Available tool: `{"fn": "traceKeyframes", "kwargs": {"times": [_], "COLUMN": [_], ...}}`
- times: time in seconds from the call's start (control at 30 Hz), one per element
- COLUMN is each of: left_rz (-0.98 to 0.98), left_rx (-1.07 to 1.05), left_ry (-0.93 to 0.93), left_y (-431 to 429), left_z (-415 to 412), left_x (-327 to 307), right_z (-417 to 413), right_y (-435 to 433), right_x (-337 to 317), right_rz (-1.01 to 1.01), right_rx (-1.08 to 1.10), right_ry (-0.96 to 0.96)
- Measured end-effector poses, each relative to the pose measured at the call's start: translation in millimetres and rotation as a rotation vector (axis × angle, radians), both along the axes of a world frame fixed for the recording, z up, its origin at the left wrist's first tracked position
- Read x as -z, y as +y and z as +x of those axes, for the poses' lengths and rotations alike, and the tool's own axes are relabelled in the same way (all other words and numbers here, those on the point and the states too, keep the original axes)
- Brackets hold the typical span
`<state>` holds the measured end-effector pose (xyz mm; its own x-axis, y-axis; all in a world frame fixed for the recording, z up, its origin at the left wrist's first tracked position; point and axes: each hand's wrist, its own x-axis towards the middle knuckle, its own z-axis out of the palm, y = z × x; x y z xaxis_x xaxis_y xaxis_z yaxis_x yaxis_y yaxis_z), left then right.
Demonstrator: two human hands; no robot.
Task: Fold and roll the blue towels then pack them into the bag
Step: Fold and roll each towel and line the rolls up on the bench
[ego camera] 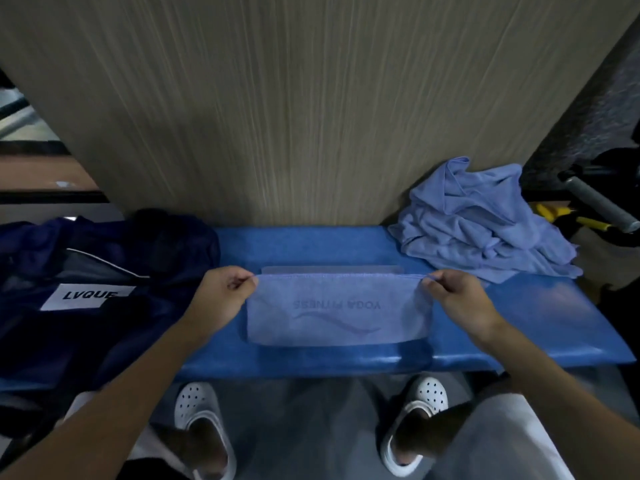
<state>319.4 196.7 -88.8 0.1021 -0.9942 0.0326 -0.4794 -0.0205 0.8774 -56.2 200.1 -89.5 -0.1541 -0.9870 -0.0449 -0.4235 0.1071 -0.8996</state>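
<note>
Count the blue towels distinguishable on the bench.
2: a folded towel centred, pinched by left hand and right hand; a crumpled heap at the right end, perhaps hiding more.

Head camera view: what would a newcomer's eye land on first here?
First, the light-blue towel printed YOGA FITNESS, lying flat in the middle of the blue padded bench, its far corners pinched by the left hand and the right hand. Next come the crumpled heap of light-blue towels at the bench's right end and the dark navy bag with a white LVQUE label at its left end.
</note>
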Motion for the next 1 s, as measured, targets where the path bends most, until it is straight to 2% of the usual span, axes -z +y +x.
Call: {"fn": "traceKeyframes", "kwargs": {"times": [0.2, 0.37, 0.67, 1.0], "left_rz": [-0.078, -0.064, -0.052, -0.022], "left_rx": [-0.139, -0.148, -0.152, -0.106], "left_ry": [-0.128, -0.383, -0.489, -0.532], "left_y": [-43, -61, -69, -75], "left_z": [-11, -17, -19, -18], "left_x": [32, 42, 59, 60], "right_z": [9, 13, 14, 15], "right_y": [-47, -71, -84, -92], "right_x": [33, 57, 73, 78], "right_rz": [-0.051, -0.114, -0.132, -0.091], "right_rx": [0.084, 0.085, 0.110, 0.124], "right_ry": [0.046, 0.213, 0.418, 0.486]}}
